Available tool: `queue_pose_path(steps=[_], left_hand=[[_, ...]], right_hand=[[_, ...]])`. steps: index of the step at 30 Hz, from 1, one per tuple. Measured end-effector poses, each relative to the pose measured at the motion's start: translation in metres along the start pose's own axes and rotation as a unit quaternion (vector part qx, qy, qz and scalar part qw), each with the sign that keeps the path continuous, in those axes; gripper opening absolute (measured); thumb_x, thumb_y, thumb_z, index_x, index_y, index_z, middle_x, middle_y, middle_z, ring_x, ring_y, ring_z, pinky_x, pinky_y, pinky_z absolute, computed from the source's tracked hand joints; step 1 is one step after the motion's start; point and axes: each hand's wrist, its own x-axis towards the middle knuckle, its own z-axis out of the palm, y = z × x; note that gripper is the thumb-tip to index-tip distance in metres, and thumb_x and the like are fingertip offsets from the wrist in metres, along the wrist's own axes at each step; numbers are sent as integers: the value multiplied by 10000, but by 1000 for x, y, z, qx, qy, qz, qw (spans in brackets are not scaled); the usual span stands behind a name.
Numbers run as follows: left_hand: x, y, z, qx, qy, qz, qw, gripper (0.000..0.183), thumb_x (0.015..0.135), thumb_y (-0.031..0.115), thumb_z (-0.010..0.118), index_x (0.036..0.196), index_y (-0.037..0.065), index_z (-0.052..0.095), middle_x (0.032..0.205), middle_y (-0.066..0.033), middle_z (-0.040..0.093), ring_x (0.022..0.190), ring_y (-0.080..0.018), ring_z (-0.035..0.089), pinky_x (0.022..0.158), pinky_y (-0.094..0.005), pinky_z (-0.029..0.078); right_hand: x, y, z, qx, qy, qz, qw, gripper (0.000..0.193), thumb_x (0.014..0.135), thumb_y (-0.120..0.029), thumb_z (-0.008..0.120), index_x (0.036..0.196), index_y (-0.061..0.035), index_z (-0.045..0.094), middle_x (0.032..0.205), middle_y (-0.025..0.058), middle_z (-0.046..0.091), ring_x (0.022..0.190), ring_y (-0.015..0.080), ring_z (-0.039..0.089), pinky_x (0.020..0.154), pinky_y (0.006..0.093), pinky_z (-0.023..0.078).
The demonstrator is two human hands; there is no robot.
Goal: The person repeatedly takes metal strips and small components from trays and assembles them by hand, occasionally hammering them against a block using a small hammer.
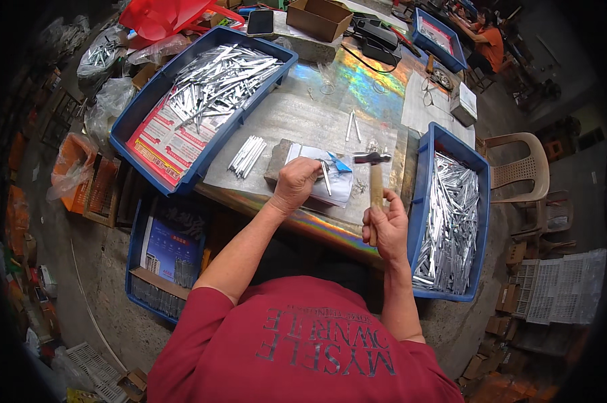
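My right hand (389,225) is wrapped round the wooden handle of a hammer (376,185), its dark metal head raised at the top. My left hand (296,183) pinches a slim silver metal strip (327,178) over white paper (341,191) with a blue patch. The paper lies on a grey block (276,164) at the table's near edge. A neat row of silver strips (247,156) is left of the block. Two more strips (353,125) lie beyond it, and tiny metal bits (360,186) are scattered beside the hammer.
Blue trays of metal strips stand at left (202,168) and right (421,201). Another blue tray (135,255) sits low at left. Across the table are a phone (260,22), a cardboard box (319,19) and a black device (377,40). A person in orange (491,46) sits far right, beyond a plastic chair (518,141).
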Motion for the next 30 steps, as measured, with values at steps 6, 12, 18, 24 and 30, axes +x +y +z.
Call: queue_pose_path(steps=[6, 12, 18, 24, 30], left_hand=[[1, 0, 1, 4, -7, 2, 1000, 74, 660, -13, 562, 716, 25, 531, 640, -102, 538, 612, -264, 537, 550, -317, 426], [0, -1, 0, -1, 11, 14, 1000, 90, 643, -20, 564, 711, 28, 529, 629, -104, 530, 604, -268, 532, 543, -322, 422], [3, 1, 2, 13, -21, 25, 999, 101, 643, -31, 545, 719, 31, 521, 631, -105, 519, 608, -275, 521, 539, -323, 411], [-3, -4, 0, 3, 7, 20, 1000, 95, 648, -29, 543, 714, 36, 517, 632, -105, 515, 605, -274, 516, 534, -326, 406], [2, 0, 1, 17, -9, 19, 1000, 83, 650, -20, 552, 707, 32, 520, 628, -105, 517, 601, -271, 518, 530, -326, 408]], right_hand=[[-2, -39, 23, -403, -54, -162, 899, 411, 768, -30, 503, 1160, 17, 388, 889, 188, 555, 736, 230, 567, 654, 274, 430], [-17, -73, 42, -340, 69, -255, 903, 438, 755, -3, 518, 1165, 48, 373, 993, 218, 527, 866, 255, 563, 721, 284, 428], [-2, -46, 20, -540, -76, -248, 801, 463, 728, -22, 540, 1170, -28, 402, 715, 198, 528, 623, 312, 544, 581, 357, 429], [-17, -82, 43, -398, 51, -312, 861, 466, 722, 40, 530, 1166, 23, 389, 1005, 209, 529, 853, 274, 569, 709, 293, 442], [-5, -35, 23, -529, -47, -211, 820, 412, 746, -39, 520, 1144, -9, 419, 744, 212, 552, 658, 328, 559, 574, 343, 433]])
